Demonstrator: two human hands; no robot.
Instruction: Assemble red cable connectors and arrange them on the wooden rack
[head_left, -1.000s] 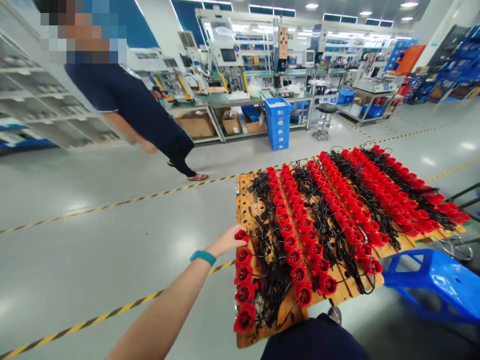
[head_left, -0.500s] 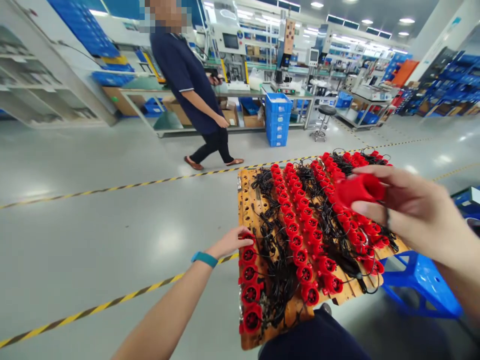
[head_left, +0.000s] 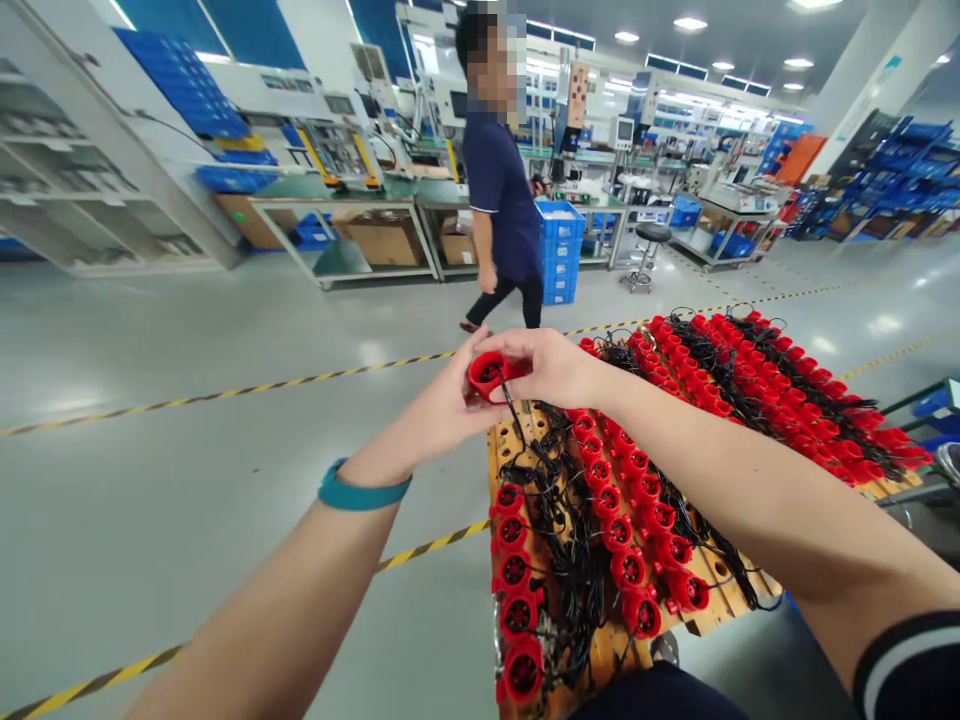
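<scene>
Both of my hands meet above the far left corner of a wooden board. Between them is a round red plastic housing (head_left: 489, 374), its open end facing me and a black cable hanging from it. My left hand (head_left: 450, 405) closes around its left side and underside. From the right, my right hand (head_left: 546, 366) grips it with thumb and fingers; part of the housing is hidden behind them. Below, the board (head_left: 501, 440) carries rows of similar red housings (head_left: 515, 570), with black cables (head_left: 574, 560) bundled between the rows.
A person in a dark shirt (head_left: 504, 200) walks past beyond the board. Behind stand workbenches (head_left: 352, 190) with machines, stacked blue crates (head_left: 560, 255) and a round stool (head_left: 651, 235). Yellow and black tape (head_left: 330, 375) marks the floor.
My left hand has left the red housing at the end of the left row and risen. My right hand has swung left with its red housing to meet it. The person walked right.
</scene>
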